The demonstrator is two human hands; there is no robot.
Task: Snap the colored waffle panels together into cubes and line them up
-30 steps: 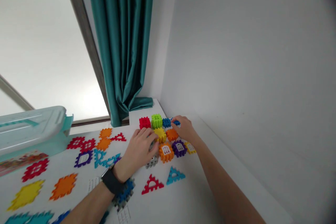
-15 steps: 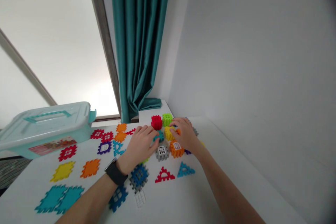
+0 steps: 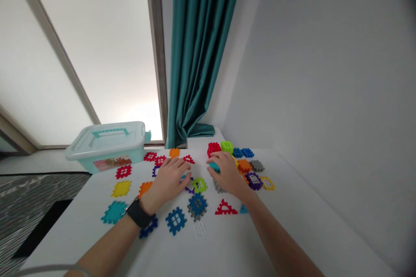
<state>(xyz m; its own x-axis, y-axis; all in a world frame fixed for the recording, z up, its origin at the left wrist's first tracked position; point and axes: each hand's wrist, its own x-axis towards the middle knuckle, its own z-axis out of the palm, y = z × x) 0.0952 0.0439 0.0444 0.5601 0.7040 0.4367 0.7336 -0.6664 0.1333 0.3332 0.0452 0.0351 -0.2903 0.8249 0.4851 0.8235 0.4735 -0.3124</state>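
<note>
The teal block (image 3: 214, 167) sits near the desk's far edge, right of its middle, visible only between the thumb and fingers of the right hand (image 3: 227, 174). That hand is part-open and curved around the block; whether it grips it or merely rests there, I cannot tell. Beyond stand a red block (image 3: 213, 149) and a lime green block (image 3: 226, 147), while a grey piece (image 3: 218, 187) is mostly covered by the hand. Toward the desk's right edge lie an orange piece (image 3: 244, 165), a purple piece (image 3: 254, 180) and a yellow frame (image 3: 268, 183). On the nearer side is a red triangle (image 3: 225, 208); the forearm cuts off a blue triangle (image 3: 243, 209) beside it. The left hand (image 3: 172, 177) is loosely bent over flat pieces, thumb apart from the fingers; its palm side is hidden, so any hold cannot be made out. A pale window piece (image 3: 199, 228) barely shows against the white desk (image 3: 227, 246). At the far left corner stands a lidded box (image 3: 113, 151), its label too small to read.
</note>
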